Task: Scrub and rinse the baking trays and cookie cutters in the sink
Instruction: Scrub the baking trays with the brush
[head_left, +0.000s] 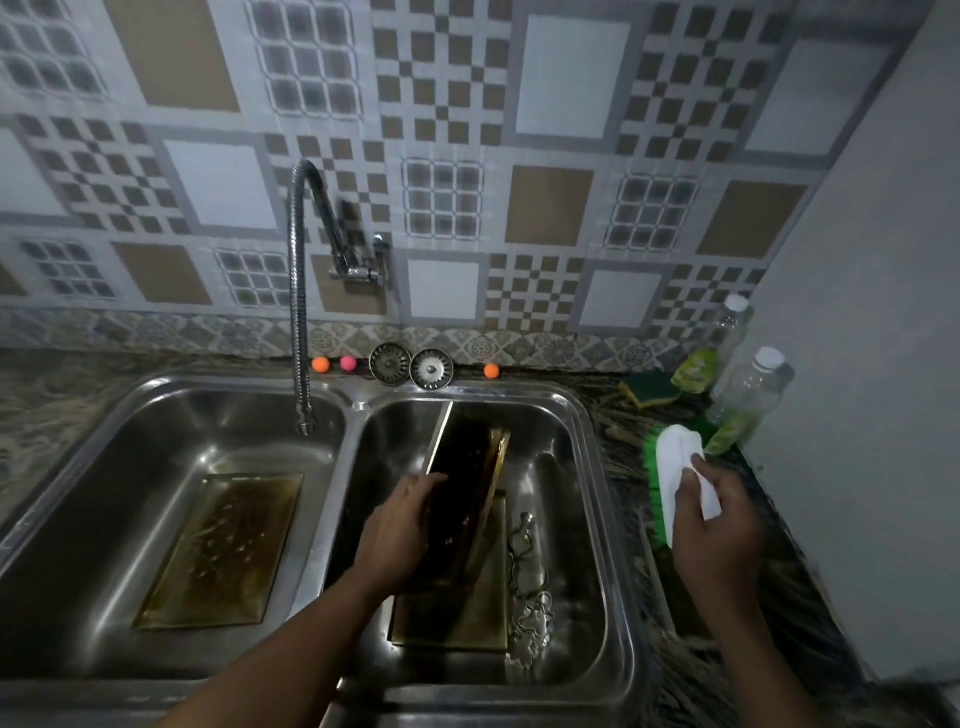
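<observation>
My left hand grips the left edge of a dark baking tray, tilted up on its side in the right sink basin. Under it a second golden tray lies flat on the basin floor. Several metal cookie cutters lie along that tray's right side. A third golden tray lies flat in the left basin. Over the counter right of the sink, my right hand holds a white scrub brush with green bristles by its handle.
A flexible metal tap hangs over the left basin; no water shows. Two sink strainers and small orange and pink balls sit on the back ledge. A green-yellow sponge and two clear bottles stand at the back right by the wall.
</observation>
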